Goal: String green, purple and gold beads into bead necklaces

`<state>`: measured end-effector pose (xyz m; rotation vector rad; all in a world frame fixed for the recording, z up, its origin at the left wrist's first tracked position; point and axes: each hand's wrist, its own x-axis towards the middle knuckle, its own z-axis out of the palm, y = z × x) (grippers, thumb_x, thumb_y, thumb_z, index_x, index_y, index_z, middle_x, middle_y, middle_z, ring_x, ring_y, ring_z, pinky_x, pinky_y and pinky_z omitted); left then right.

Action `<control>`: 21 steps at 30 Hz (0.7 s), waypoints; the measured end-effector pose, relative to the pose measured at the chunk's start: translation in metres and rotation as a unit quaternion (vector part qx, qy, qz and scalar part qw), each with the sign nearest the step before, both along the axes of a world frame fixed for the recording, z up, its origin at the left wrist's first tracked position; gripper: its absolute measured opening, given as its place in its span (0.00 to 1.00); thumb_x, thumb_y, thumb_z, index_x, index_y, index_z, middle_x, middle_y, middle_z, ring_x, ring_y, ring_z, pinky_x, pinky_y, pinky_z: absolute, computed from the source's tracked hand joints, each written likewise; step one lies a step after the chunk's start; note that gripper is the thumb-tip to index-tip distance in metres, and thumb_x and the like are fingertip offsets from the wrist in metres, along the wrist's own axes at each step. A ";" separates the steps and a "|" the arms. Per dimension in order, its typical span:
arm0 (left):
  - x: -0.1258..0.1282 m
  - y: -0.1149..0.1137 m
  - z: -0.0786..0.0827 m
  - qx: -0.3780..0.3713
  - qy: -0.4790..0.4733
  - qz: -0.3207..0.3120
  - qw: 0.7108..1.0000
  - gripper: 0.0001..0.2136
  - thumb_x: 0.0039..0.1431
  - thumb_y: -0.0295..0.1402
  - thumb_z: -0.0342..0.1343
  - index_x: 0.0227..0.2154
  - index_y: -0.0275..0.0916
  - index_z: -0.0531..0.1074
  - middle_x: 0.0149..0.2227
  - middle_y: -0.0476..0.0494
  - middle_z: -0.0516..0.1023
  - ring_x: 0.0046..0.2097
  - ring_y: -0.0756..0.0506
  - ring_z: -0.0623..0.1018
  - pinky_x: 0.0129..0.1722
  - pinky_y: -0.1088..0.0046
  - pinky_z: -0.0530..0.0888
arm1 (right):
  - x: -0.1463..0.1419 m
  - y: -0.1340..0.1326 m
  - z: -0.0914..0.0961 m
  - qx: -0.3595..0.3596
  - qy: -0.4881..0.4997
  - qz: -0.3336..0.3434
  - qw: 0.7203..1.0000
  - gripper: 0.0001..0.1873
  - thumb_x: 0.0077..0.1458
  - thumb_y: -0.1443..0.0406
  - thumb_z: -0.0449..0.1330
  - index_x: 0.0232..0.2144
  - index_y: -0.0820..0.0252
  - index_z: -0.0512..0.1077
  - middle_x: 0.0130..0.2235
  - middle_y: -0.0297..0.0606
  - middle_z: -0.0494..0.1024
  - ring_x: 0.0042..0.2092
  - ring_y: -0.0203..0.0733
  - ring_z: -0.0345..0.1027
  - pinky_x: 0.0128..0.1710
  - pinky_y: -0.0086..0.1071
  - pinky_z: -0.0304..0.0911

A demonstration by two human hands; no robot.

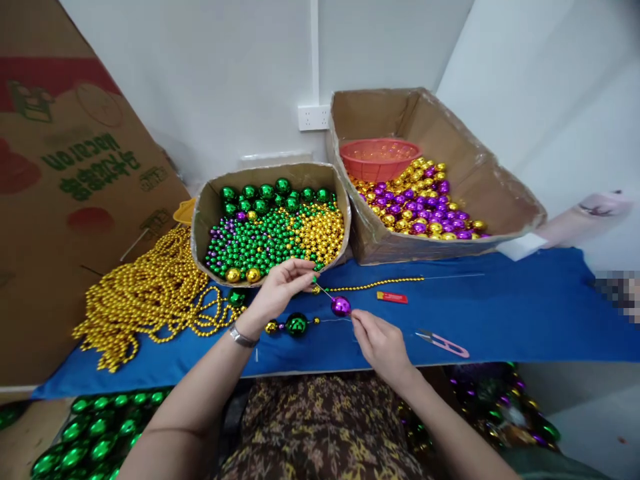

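Observation:
My left hand (280, 288) pinches a thin needle or wire (323, 291) near the front of a box of beads (210, 207). A shiny purple ball (341, 306) sits on that wire. My right hand (380, 343) is closed just below and right of the purple ball, pinching the thread (333, 320). A green ball (297, 325) and a small gold bead (271, 327) sit on the thread on the blue cloth (500, 307). A strung line of gold beads (375, 285) runs to the right.
A pile of gold bead strands (145, 293) lies at the left. A bigger box (500, 193) holds purple and gold balls and a red basket (380, 157). A red lighter (393, 297) and pink snips (443, 343) lie on the cloth. Green balls (90, 433) sit below left.

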<state>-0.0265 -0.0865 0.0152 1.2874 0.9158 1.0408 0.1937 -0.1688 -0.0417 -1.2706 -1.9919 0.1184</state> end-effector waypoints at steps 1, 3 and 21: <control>0.001 -0.003 -0.001 0.021 0.035 -0.016 0.999 0.15 0.55 0.38 0.63 0.43 0.36 0.74 0.40 0.41 0.80 0.39 0.47 0.78 0.37 0.73 0.76 | 0.000 0.000 -0.001 -0.021 0.012 0.005 1.000 0.11 0.66 0.66 0.48 0.41 0.59 0.70 0.33 0.38 0.81 0.32 0.39 0.76 0.33 0.29 0.67; -0.003 -0.005 -0.004 0.097 0.132 -0.019 0.986 0.16 0.58 0.40 0.59 0.46 0.38 0.73 0.42 0.40 0.79 0.41 0.46 0.78 0.40 0.69 0.76 | 0.000 -0.001 -0.002 -0.065 0.046 0.013 0.997 0.10 0.66 0.65 0.47 0.40 0.58 0.69 0.29 0.34 0.79 0.29 0.37 0.75 0.30 0.28 0.66; -0.095 0.018 -0.005 0.281 0.651 0.130 0.693 0.15 0.62 0.37 0.52 0.47 0.35 0.74 0.39 0.34 0.76 0.43 0.37 0.74 0.46 0.60 0.69 | -0.001 -0.008 -0.006 -0.119 0.063 0.029 0.990 0.11 0.67 0.63 0.46 0.38 0.56 0.68 0.29 0.35 0.79 0.29 0.38 0.74 0.28 0.28 0.63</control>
